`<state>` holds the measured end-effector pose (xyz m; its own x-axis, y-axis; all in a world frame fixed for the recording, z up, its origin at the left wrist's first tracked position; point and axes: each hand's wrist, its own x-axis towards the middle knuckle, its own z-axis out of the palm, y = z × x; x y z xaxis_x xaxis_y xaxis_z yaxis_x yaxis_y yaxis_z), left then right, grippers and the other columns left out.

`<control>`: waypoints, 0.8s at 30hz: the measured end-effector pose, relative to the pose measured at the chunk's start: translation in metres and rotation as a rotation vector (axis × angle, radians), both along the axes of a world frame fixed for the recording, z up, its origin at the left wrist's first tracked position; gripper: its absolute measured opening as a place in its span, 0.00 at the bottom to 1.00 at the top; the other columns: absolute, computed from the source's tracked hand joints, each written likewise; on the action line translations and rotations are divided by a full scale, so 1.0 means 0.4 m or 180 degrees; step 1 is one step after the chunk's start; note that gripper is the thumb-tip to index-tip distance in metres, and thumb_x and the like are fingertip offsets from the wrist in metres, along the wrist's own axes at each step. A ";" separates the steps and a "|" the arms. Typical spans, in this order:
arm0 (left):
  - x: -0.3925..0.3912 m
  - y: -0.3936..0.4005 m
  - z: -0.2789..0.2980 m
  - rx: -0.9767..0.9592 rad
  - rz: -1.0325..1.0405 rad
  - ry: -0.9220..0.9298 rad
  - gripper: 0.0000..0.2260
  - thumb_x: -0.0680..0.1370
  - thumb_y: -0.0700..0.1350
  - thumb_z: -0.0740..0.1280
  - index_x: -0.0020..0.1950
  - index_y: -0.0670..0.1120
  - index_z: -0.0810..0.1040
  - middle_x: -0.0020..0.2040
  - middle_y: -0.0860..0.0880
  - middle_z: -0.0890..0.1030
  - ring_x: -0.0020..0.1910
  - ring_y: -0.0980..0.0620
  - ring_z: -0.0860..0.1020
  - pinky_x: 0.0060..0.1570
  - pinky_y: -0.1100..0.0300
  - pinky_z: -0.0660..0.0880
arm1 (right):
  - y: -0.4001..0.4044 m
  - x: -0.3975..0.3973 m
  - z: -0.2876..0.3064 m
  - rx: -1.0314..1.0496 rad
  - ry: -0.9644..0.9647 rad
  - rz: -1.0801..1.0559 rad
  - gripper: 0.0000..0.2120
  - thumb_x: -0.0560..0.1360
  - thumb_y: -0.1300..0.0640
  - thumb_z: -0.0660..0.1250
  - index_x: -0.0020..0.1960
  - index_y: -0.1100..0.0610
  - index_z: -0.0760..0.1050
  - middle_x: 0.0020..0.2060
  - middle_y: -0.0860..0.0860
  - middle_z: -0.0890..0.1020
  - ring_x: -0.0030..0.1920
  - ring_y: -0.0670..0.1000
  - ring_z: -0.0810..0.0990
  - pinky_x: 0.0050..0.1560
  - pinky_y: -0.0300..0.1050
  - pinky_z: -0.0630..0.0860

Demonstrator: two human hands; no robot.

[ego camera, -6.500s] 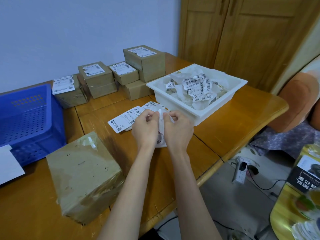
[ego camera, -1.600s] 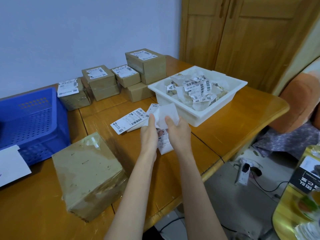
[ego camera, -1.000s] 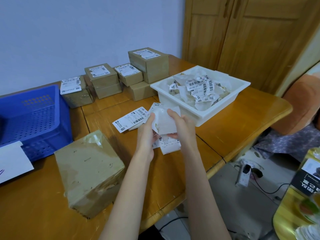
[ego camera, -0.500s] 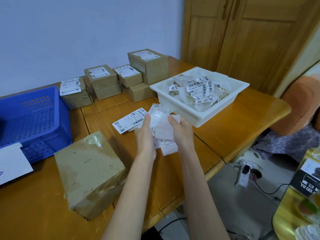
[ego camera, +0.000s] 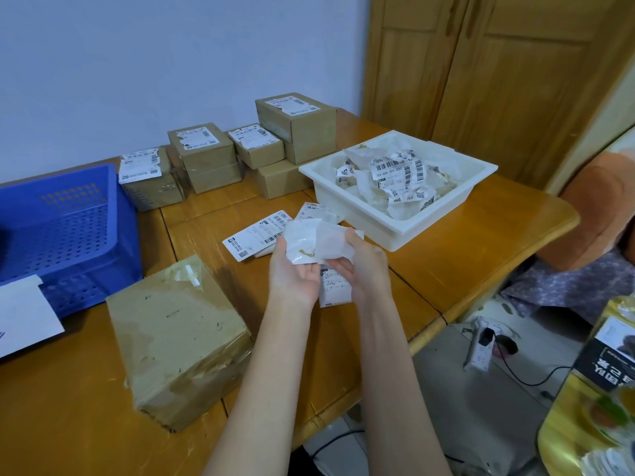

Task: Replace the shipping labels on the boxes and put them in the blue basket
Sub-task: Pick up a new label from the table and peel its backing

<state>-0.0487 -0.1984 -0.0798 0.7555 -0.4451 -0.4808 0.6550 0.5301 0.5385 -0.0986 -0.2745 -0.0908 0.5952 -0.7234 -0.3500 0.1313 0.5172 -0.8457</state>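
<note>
One bare cardboard box (ego camera: 175,341), near table edge, beside one blue basket (ego camera: 65,231). Six labelled boxes (ego camera: 202,156) stacked by the wall. Left hand (ego camera: 295,269) and right hand (ego camera: 364,266), fingers curled, together hold one peeled label sheet (ego camera: 309,242). One white tray (ego camera: 402,225) of crumpled labels; legible: "050-050-105 220".

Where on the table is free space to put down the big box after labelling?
Bare wood lies right of the white tray, toward the table edge, and in front of the big box. Crowded: the small boxes at the wall and the loose labels near both hands.
</note>
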 end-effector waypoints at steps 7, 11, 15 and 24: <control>-0.004 0.004 0.034 0.0370 0.0262 -0.0235 0.06 0.81 0.51 0.64 0.46 0.52 0.73 0.43 0.51 0.83 0.43 0.52 0.82 0.45 0.57 0.80 | -0.011 -0.009 0.005 0.0199 -0.0127 0.0350 0.21 0.77 0.38 0.62 0.54 0.54 0.80 0.49 0.51 0.85 0.50 0.49 0.83 0.49 0.45 0.79; -0.010 -0.002 0.049 0.0770 0.0227 -0.0510 0.10 0.81 0.57 0.62 0.43 0.53 0.73 0.37 0.53 0.82 0.36 0.54 0.80 0.32 0.60 0.76 | 0.029 -0.002 0.013 -0.0616 -0.0101 0.0759 0.18 0.75 0.45 0.69 0.61 0.53 0.79 0.54 0.49 0.84 0.54 0.47 0.82 0.48 0.40 0.78; -0.010 0.000 0.047 0.0864 0.0166 -0.0646 0.12 0.82 0.57 0.59 0.42 0.53 0.72 0.36 0.53 0.81 0.34 0.56 0.80 0.27 0.64 0.74 | 0.048 0.017 -0.019 -0.1690 0.0347 0.0477 0.11 0.71 0.58 0.75 0.53 0.57 0.80 0.48 0.52 0.85 0.51 0.53 0.83 0.51 0.48 0.80; 0.003 0.012 0.040 0.0342 0.0138 -0.0200 0.09 0.82 0.49 0.63 0.45 0.47 0.74 0.41 0.46 0.82 0.40 0.48 0.81 0.42 0.55 0.79 | 0.016 0.012 -0.032 -0.1437 0.0070 0.0399 0.10 0.79 0.60 0.62 0.46 0.48 0.78 0.47 0.51 0.85 0.50 0.52 0.84 0.51 0.49 0.82</control>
